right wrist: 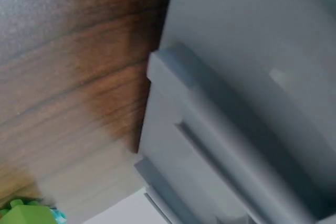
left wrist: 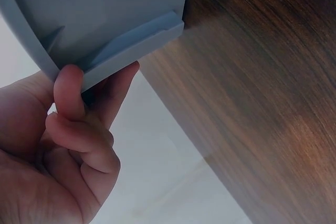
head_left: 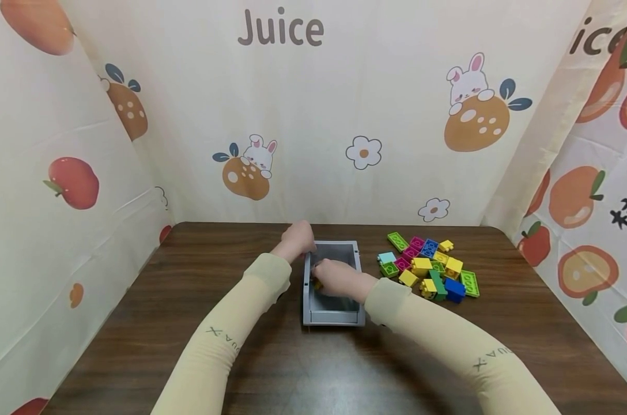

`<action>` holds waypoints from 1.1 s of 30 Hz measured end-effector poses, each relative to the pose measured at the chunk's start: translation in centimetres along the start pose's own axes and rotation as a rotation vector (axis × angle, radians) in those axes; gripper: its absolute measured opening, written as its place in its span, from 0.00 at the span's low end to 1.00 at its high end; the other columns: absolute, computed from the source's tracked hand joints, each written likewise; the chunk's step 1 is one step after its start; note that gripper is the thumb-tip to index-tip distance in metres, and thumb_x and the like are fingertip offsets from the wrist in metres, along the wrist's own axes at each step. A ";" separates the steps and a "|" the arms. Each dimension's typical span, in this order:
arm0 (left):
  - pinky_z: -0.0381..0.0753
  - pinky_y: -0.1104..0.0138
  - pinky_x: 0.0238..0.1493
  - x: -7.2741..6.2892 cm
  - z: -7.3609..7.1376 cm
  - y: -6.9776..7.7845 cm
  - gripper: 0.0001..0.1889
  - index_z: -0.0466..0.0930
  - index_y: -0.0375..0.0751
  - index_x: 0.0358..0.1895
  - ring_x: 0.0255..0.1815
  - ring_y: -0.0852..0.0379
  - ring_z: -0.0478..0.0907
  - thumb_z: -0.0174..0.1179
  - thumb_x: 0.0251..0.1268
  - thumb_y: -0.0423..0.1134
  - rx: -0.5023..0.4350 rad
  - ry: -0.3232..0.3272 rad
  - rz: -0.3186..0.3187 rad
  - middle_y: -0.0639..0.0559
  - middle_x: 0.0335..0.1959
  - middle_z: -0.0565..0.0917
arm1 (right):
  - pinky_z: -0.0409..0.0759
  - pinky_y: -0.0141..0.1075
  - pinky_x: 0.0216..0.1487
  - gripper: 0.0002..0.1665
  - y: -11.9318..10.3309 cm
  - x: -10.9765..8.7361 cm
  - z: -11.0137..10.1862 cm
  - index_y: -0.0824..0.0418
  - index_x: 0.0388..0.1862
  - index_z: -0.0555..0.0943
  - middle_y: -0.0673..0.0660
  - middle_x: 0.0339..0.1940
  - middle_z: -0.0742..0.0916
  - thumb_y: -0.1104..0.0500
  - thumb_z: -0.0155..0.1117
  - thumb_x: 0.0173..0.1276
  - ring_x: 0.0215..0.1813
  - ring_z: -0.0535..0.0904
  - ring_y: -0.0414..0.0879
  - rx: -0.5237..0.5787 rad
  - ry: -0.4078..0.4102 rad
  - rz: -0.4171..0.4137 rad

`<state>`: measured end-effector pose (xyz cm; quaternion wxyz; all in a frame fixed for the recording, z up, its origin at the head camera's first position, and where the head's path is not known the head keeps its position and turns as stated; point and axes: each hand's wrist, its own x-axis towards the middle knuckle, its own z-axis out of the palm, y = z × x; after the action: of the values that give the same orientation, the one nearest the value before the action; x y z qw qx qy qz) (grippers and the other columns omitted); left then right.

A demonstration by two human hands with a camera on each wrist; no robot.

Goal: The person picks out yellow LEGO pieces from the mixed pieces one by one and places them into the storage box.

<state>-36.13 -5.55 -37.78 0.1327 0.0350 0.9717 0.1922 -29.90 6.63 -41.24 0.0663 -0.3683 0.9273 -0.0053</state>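
Note:
A grey rectangular plastic bin (head_left: 335,318) stands open-topped on the wooden table. My left hand (head_left: 299,237) is at its far left corner. In the left wrist view, thumb and fingers of the left hand (left wrist: 79,145) pinch the bin's rim (left wrist: 136,45). My right hand (head_left: 339,278) reaches into the bin with curled fingers. Something small and yellow, apparently a building brick (head_left: 317,284), shows under its fingertips, mostly hidden. The right wrist view holds only the blurred bin wall (right wrist: 210,135), with no part of the hand visible.
Right of the bin lies a loose pile of building bricks (head_left: 421,266) in yellow, green, blue, magenta and light blue. A green brick (right wrist: 29,214) shows at the right wrist view's lower corner. Printed curtains (head_left: 313,104) hang behind and beside the table (head_left: 215,248).

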 end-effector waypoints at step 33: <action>0.71 0.68 0.19 -0.4 0.0 0.2 0.07 0.82 0.38 0.25 0.32 0.50 0.86 0.63 0.58 0.36 0.029 0.030 -0.017 0.44 0.30 0.87 | 0.78 0.43 0.52 0.27 0.9 -4.8 -6.2 0.56 0.58 0.78 0.55 0.58 0.80 0.49 0.68 0.60 0.58 0.77 0.48 -0.001 0.111 -0.008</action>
<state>-35.73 -5.44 -37.60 0.1194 0.0256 0.9765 0.1775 -27.86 10.30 -34.54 0.0146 -0.3713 0.9280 -0.0257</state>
